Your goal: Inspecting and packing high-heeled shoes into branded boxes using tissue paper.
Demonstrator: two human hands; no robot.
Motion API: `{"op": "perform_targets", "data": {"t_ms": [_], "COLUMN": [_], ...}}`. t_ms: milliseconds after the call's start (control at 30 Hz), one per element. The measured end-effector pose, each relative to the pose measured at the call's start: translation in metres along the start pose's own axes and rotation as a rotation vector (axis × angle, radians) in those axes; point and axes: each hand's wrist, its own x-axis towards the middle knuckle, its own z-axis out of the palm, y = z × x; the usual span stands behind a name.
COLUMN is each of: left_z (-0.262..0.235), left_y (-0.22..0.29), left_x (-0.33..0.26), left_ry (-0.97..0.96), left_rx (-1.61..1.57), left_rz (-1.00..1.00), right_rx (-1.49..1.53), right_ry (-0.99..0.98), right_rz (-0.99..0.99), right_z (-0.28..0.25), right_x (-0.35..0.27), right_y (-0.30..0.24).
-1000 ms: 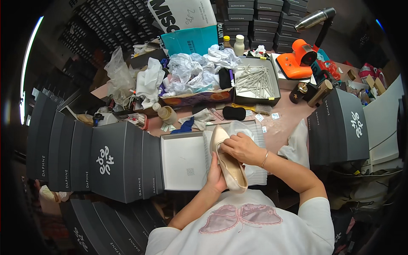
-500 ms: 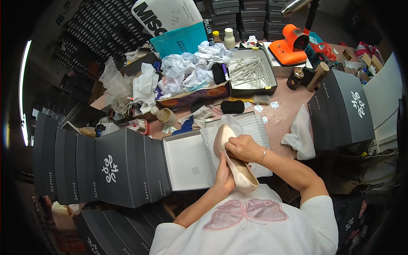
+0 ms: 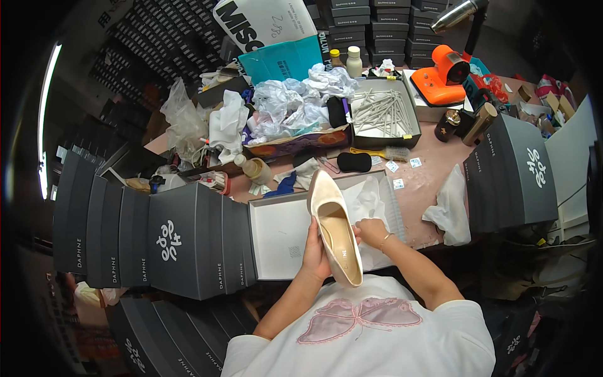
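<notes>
A cream pump with a pointed toe stands out in front of me, toe away, its tan insole facing up. My left hand is wrapped round its left side. Just right of the shoe is my right hand, its fingers curled over white wrapping; the shoe partly hides the fingertips, so whether they pinch anything is unclear. Beneath both hands lies an open shoebox with a white inside. Crumpled thin white wrapping rests in its right half.
Dark grey shoeboxes stand in a row at left, with another stack at right. Behind are a box of crumpled tissue, a box of white sticks, a brush and an orange device. A white plastic bag lies right.
The right hand has come away from the shoe's opening to its right side. The white wrapping round the toe is off and lies in the box. The shoe has turned, its inside now showing.
</notes>
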Motion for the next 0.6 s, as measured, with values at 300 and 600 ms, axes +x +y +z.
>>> {"op": "perform_targets", "data": {"t_ms": [300, 600], "left_z": [-0.006, -0.030], "left_y": [-0.040, -0.033], "left_x": [-0.011, 0.005], "left_ry": [0.223, 0.197], "left_rx": [0.148, 0.093], "left_rz": [0.071, 0.058], "right_rx": [-0.172, -0.057], "right_ry": [0.181, 0.158], "right_rz": [-0.454, -0.384], "right_z": [-0.144, -0.162], "right_x": [0.033, -0.012], "right_y": [-0.085, -0.084]}}
